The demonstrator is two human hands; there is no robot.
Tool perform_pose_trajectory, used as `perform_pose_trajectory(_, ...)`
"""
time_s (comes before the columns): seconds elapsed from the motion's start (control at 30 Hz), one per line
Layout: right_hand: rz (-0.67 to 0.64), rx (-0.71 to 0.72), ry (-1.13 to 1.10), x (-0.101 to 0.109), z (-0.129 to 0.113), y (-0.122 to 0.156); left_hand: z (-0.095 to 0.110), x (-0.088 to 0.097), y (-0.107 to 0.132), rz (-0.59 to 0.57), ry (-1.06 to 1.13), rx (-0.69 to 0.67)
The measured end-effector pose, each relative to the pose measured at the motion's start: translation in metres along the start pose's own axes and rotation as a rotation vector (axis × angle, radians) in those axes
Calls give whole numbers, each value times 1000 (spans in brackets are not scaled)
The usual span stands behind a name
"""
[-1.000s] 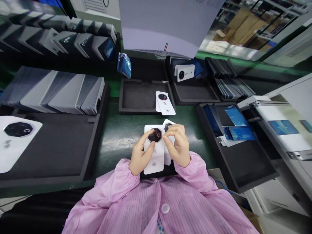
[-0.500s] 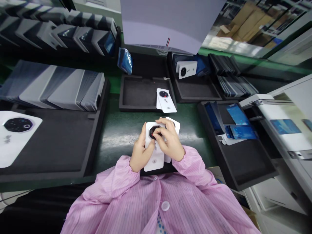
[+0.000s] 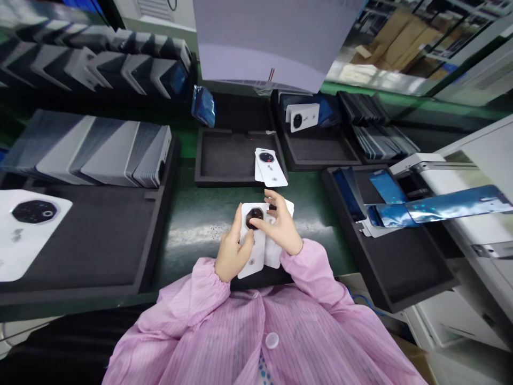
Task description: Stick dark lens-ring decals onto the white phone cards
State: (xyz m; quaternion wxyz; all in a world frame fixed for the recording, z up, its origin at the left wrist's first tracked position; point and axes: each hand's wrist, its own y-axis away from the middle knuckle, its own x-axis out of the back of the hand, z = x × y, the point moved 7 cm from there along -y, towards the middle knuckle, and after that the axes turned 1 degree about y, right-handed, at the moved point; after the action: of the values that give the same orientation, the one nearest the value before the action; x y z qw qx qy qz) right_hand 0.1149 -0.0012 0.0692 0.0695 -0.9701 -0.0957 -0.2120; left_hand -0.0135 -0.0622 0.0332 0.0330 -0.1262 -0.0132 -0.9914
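Note:
A white phone back cover (image 3: pixel 251 251) with a dark octagonal camera window (image 3: pixel 254 218) lies close to my body. My left hand (image 3: pixel 233 250) grips it by its left side, thumb bent over the face. Above its right half is my right hand (image 3: pixel 282 230), fingers spread and curved, with the thumb tip at the window. A small red spot shows in the window beside that thumb. Partly under the right hand rests a second white cover (image 3: pixel 273 254). Beyond the hands, two overlapping white covers (image 3: pixel 273 172) lean on the front edge of a black tray (image 3: pixel 224 182).
At left, a black foam tray (image 3: pixel 92 235) bears rows of upright panels (image 3: pixel 108 149) and a large white cover (image 3: pixel 28 235). Blue film pieces (image 3: pixel 395 216) lie in the right tray (image 3: pixel 412 267); a long blue strip (image 3: pixel 460 202) stretches past its edge. A hanging board (image 3: pixel 268 43) faces me.
My right hand's fingers have spread and lifted from the camera window, the thumb staying near it. At right, a long blue strip now crosses the tray edge. The view has tilted slightly.

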Motion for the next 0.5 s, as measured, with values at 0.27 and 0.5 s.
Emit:
perform_pose_trajectory(0.27,-67,-136,-299,2,21,6,1,-13,-1,-111,256,19)
perform_pose_trajectory(0.5,-240,-144,-316,7,23,18,17,-16,-25,-62,493,-20)
